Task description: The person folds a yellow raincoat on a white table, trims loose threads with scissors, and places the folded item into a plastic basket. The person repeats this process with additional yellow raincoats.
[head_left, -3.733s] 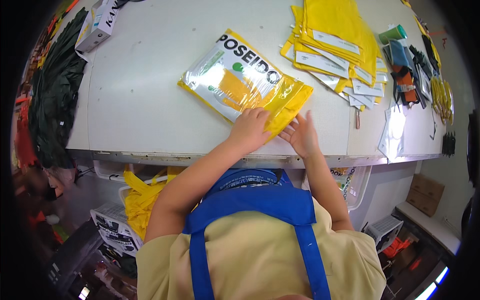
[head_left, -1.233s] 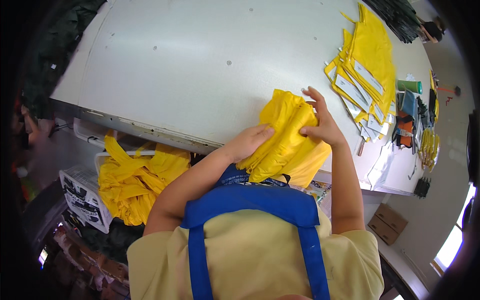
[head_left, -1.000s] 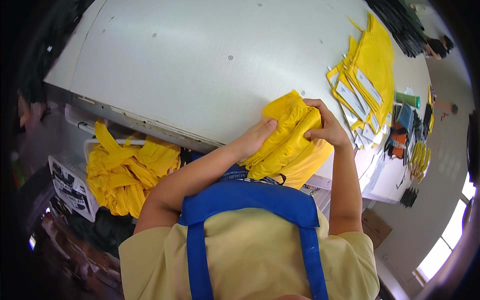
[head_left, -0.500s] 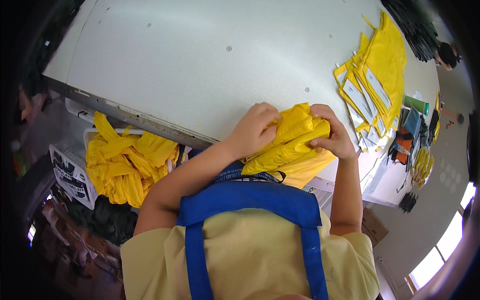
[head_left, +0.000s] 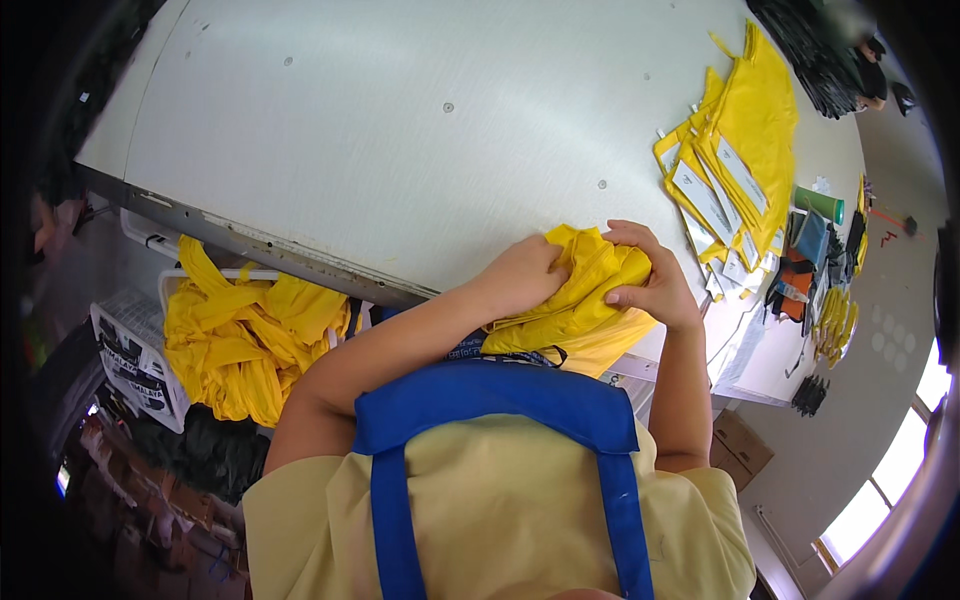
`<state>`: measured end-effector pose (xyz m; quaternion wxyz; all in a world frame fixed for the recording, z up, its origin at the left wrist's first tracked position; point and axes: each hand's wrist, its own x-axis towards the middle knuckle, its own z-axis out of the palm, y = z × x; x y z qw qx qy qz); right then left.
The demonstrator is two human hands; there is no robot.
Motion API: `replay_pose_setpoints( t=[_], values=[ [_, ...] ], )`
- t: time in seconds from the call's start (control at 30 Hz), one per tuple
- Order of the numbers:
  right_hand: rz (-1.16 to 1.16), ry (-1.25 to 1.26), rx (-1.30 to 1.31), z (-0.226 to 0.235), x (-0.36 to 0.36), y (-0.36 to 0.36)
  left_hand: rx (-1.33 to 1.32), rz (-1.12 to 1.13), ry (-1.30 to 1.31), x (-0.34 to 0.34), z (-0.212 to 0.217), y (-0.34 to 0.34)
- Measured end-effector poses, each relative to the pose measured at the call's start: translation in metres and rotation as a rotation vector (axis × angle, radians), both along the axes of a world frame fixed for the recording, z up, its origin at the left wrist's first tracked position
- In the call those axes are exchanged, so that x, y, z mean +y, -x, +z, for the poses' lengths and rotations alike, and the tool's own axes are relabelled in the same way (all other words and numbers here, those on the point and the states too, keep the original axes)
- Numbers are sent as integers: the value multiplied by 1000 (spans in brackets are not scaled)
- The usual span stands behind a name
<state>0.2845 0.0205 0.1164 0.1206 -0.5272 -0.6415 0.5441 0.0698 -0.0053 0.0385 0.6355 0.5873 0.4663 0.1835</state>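
A bunched yellow fabric piece [head_left: 585, 290] is between my hands at the table's near edge, its lower part hanging down toward my apron. My left hand [head_left: 530, 272] is closed on its upper left side, the fingertips tucked in the folds and hidden. My right hand [head_left: 655, 275] grips the right side, with fingers curved over the top and the thumb pressed on the near face. A thin black loop [head_left: 558, 355] shows at the lower part of the fabric.
A pale table [head_left: 380, 150] stretches ahead. Flat yellow fabric pieces with white labels [head_left: 740, 150] are stacked at its right. Beyond lie a green roll [head_left: 820, 204] and black items [head_left: 815, 60]. At left, a white bin holds heaped yellow fabric [head_left: 245, 340].
My left fingers have pushed deeper into the folds, and the fabric has become rounder and more bunched. My right hand keeps its grip. The whole view has shifted slightly.
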Motion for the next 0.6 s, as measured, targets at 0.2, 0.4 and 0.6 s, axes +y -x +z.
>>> replay_pose_setpoints(
  t=[0.2,0.4,0.6],
  values=[
    [34,105,-117,21,8,10,-32,-253,166,10,14,8],
    [-133,150,67,-15,2,2,-582,48,1102,6,-35,3],
    [-265,298,151,0,1,9,-140,-487,204,36,-44,-6]
  ],
)
